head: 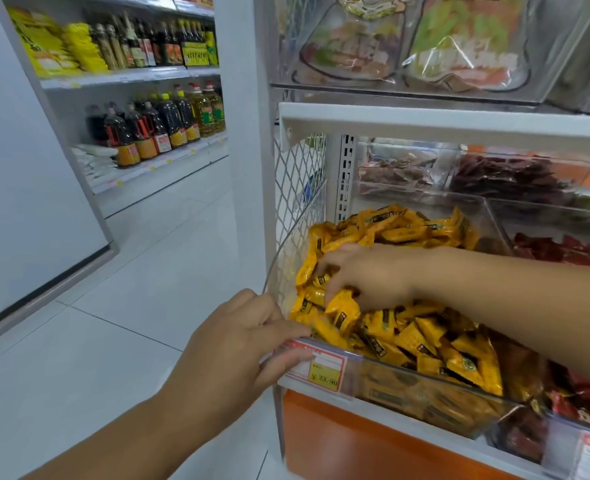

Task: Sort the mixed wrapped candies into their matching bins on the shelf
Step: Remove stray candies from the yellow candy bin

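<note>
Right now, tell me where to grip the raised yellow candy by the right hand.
Pinch the candy by its upper edge, from above. It sticks up tilted from the heap beside the right hand, its lower end buried, so probably only the top is reachable.

The yellow candies each carry a black label patch; the neighbouring red candies are a deep shade. The price tag has a red border, a white band and a yellow patch with black digits. The panel below is orange; the side mesh is white, in diamonds.
</note>
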Motion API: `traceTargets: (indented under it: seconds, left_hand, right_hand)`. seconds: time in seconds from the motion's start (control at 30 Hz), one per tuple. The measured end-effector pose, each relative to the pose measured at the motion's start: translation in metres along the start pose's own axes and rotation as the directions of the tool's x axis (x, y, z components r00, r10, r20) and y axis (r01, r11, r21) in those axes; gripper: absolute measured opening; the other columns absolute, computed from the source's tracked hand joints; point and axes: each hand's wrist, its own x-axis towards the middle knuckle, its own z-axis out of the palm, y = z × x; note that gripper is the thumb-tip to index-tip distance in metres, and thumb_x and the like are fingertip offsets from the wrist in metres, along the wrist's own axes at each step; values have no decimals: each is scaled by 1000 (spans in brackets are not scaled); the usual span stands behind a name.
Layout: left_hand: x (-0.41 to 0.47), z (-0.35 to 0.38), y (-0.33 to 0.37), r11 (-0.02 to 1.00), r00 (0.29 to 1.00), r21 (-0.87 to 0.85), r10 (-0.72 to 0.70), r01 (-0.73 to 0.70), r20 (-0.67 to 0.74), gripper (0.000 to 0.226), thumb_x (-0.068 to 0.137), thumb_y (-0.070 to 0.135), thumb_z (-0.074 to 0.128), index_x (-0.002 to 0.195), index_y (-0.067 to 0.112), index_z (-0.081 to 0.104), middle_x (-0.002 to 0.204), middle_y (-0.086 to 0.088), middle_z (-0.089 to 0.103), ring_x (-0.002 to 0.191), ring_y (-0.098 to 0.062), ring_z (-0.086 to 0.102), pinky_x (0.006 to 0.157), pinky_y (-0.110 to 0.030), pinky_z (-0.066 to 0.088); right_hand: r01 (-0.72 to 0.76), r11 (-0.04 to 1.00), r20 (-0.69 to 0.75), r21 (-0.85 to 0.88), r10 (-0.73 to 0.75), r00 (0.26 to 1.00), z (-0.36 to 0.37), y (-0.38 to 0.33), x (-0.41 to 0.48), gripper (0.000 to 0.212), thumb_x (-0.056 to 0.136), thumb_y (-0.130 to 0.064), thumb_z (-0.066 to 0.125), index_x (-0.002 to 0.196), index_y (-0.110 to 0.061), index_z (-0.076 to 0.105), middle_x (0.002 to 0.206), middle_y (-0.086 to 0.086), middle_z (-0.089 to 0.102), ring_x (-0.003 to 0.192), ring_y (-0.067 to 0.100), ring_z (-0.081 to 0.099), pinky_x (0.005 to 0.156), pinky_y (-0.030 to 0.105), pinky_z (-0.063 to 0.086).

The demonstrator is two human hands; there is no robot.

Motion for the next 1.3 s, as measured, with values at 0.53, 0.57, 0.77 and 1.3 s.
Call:
traceTargets:
  seconds: [0.53,0.57,0.77,1.3]
  left_hand:
    - [-1,1,-2,998,997,24,67,-66,-32,35,94,54,47,105,30,71,86,13,57,80,-6,45,67,-21,35]
    - [-1,-1,-1,993,996,79,91,-89,-20,36,94,54,47,103,30,71,85,12,59,80,-8,49,69,-24,34]
    - [13,4,23,974,978,89,202,-207,57,33,96,51,43,105,32,69,95,17,66,88,-8,58,80,-29,39]
    - [22,11,26,984,987,-177,56,-29,150,26,94,64,38,100,52,59,84,29,62,80,12,54,72,-11,40]
  right_hand:
    - [-188,981,426,-39,186,886,-30,-6,-84,82,70,-48,78,132,-68,27,150,-19,11,138,19,19,113,45,28]
    - [-190,976,473,-111,220,853,-21,-9,-81,95,67,-52,79,133,-72,14,155,-20,-3,143,28,9,113,55,22]
    - [-64,956,339,-286,163,926,-8,-7,-58,104,59,-59,82,135,-64,11,150,0,10,134,33,19,106,55,28]
    - [-200,778,39,596,221,974,-56,24,-44,30,85,-34,69,114,-36,64,122,-7,62,112,14,58,98,38,50]
